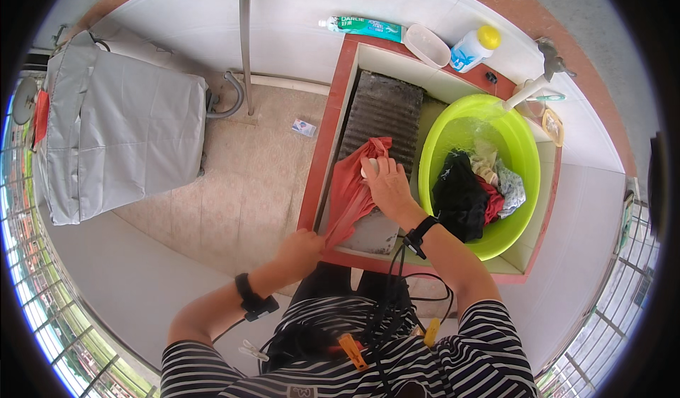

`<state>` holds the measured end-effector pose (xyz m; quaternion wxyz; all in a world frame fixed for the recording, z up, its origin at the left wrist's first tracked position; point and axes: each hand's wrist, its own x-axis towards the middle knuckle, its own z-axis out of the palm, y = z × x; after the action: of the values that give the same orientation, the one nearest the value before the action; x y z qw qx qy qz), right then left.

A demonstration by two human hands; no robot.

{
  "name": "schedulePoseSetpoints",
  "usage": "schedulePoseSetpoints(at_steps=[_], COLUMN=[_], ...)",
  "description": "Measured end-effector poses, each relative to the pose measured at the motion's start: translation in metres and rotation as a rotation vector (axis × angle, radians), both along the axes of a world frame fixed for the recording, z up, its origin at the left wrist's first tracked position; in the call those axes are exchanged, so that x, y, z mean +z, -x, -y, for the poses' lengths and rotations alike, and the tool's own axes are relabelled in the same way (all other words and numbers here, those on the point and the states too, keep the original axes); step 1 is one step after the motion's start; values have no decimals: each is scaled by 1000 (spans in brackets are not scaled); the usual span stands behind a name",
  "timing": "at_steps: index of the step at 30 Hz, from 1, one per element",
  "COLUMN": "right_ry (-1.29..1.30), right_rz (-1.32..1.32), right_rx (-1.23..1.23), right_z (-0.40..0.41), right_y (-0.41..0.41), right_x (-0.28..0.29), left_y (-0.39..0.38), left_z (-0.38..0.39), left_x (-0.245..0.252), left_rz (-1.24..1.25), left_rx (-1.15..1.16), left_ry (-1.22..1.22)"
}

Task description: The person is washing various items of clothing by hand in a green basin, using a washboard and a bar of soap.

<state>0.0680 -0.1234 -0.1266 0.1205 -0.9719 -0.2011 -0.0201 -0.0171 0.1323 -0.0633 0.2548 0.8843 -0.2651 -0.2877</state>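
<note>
A wet coral-red cloth (348, 185) is spread over the lower part of a dark ridged washboard slab (380, 108) in the sink. My left hand (300, 254) grips the cloth's near end at the sink's front left corner. On top of the cloth, my right hand (390, 188) holds a white bar (368, 168), which looks like soap and is partly hidden by my fingers. To the right of that hand stands a lime-green plastic basin (533, 159) with water running into it. Black clothing (459, 196), a red piece and pale pieces lie inside the basin.
A toothpaste tube (366, 26), a white plastic dish (426, 46) and a yellow-capped bottle (474, 49) line the back ledge. The faucet (552, 63) is above the basin. A grey-covered object (127, 132) stands at left. Black cables (396, 278) hang near my right wrist.
</note>
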Motion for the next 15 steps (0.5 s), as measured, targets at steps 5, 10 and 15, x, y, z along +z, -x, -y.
schedulePoseSetpoints(at_steps=[5, 10, 15], right_ry=[-234, -1061, -1097], right_rz=[-295, -859, -839], right_rx=[-241, -522, -527], right_z=[34, 36, 60], right_y=[-33, -40, -29], right_x=[-20, 47, 76], left_y=[-24, -61, -82], left_z=[42, 104, 124], left_x=[5, -18, -58], left_rz=[159, 278, 168], left_rx=[53, 217, 264], left_ry=[21, 89, -98])
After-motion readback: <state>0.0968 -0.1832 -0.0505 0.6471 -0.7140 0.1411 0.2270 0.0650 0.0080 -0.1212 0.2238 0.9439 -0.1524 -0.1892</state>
